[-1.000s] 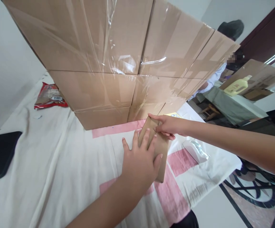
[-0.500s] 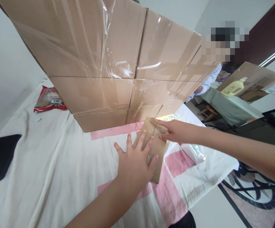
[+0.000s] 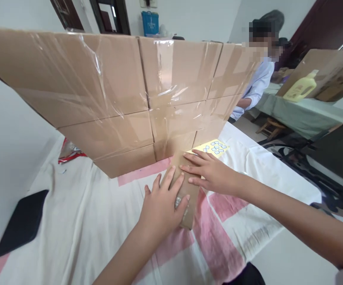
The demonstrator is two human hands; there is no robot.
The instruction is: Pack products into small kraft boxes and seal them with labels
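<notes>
A small brown cardboard box [image 3: 192, 194] lies on the cloth-covered table in the middle of the head view, with a strip of clear tape partly showing on it. My left hand [image 3: 161, 204] rests along its left side with the fingers spread, the fingertips touching the top. From the right, my right hand [image 3: 211, 171] lies across the far part of the box, fingers stretched out over its upper face. Beyond my right fingers is a yellow sheet with blue outlined shapes [image 3: 217, 147], partly covered by that hand.
A tall taped cardboard partition [image 3: 106, 87] stands just behind the box. To the left are a dark flat pad [image 3: 23, 221] and a red packet [image 3: 70, 152]. A person in a light shirt [image 3: 258, 85] is behind the partition. A yellow jug [image 3: 302, 87] stands on another table.
The view has tilted upward. My right hand has gone from a pointing pose at the far end to fingers laid flatter over the box. My left hand stays at its side.
</notes>
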